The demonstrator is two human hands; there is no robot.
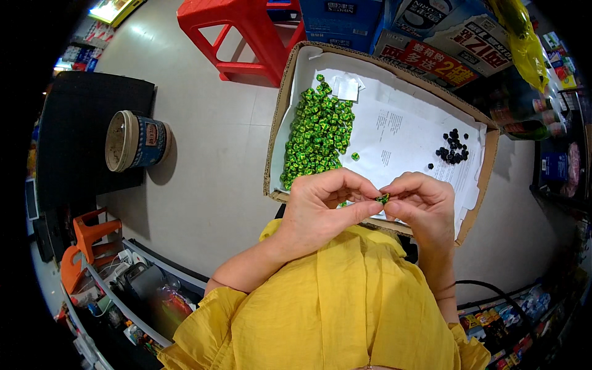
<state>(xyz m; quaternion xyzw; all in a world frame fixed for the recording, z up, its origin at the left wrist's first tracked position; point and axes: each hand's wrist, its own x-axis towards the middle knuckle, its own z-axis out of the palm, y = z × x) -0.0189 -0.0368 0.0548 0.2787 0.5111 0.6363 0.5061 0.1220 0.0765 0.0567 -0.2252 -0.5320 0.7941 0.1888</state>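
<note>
Pale grey floor (209, 185), red plastic stool (246, 31), black mat (86, 123)

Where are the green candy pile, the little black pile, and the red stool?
green candy pile (317, 132), head view, middle of the heap
little black pile (453, 151), head view, centre of the cluster
red stool (237, 15), head view, seat top

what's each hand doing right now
Left hand: closed, pinching one end of a green wrapped candy.
Right hand: closed, pinching the other end of the same candy.
</note>
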